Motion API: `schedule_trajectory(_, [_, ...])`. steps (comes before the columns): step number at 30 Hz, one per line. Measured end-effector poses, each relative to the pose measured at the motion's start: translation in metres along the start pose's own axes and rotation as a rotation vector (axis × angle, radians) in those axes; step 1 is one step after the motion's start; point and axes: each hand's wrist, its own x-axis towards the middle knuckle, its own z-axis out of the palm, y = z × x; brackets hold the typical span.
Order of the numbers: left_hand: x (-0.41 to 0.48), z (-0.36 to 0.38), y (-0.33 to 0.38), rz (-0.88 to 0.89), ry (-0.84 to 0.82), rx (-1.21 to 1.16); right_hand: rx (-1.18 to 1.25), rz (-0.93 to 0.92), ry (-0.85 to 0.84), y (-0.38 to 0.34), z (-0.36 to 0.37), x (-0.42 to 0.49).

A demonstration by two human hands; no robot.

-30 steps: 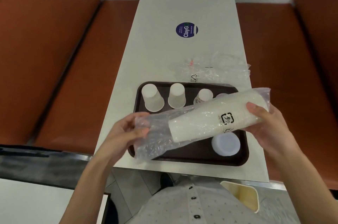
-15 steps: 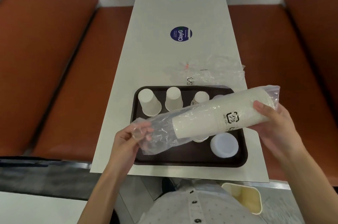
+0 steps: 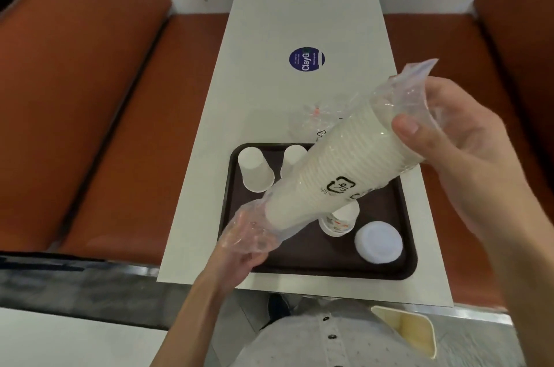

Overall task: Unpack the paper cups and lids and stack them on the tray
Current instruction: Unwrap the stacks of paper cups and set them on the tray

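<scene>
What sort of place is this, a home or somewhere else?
Most likely a café or fast-food dining booth: a long white table sits between two orange-brown padded bench seats, with a dark brown plastic serving tray of white paper cups and a round blue ClayGo sticker.

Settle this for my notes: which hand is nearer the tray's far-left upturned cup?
Left. The left hand grips the wrapper on the near side of that cup; the right hand holds the wrapped stack's other end, far to its right.

Cup stack: white, black logo; sleeve clear. Tray: dark brown. Lid: white. Desk: off-white. Round sticker: navy, white lettering. Seat, left of frame: rust-orange. Shirt: grey, finely dotted.
</scene>
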Motion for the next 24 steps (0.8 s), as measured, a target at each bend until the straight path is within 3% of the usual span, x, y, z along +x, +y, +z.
schedule_trajectory(3, [-0.003, 0.004, 0.001, 0.043, -0.017, 0.042, -0.005, -0.064, 0.018, 0.003, 0.001, 0.001])
schedule_trajectory(9, [-0.003, -0.005, -0.004, 0.144, -0.283, 0.105, 0.129, -0.115, 0.075, -0.002, -0.003, 0.008])
schedule_trajectory(15, [0.003, -0.013, -0.008, 0.17, -0.245, 0.277, 0.256, 0.086, 0.103, 0.045, 0.0, 0.026])
schedule_trajectory(20, [0.007, -0.007, -0.007, 0.159, -0.239, 0.256, 0.768, 0.298, 0.112, 0.08, 0.014, 0.023])
schedule_trajectory(24, [0.008, -0.002, -0.009, 0.169, -0.283, 0.254, 0.876, 0.453, 0.103, 0.098, 0.031, 0.012])
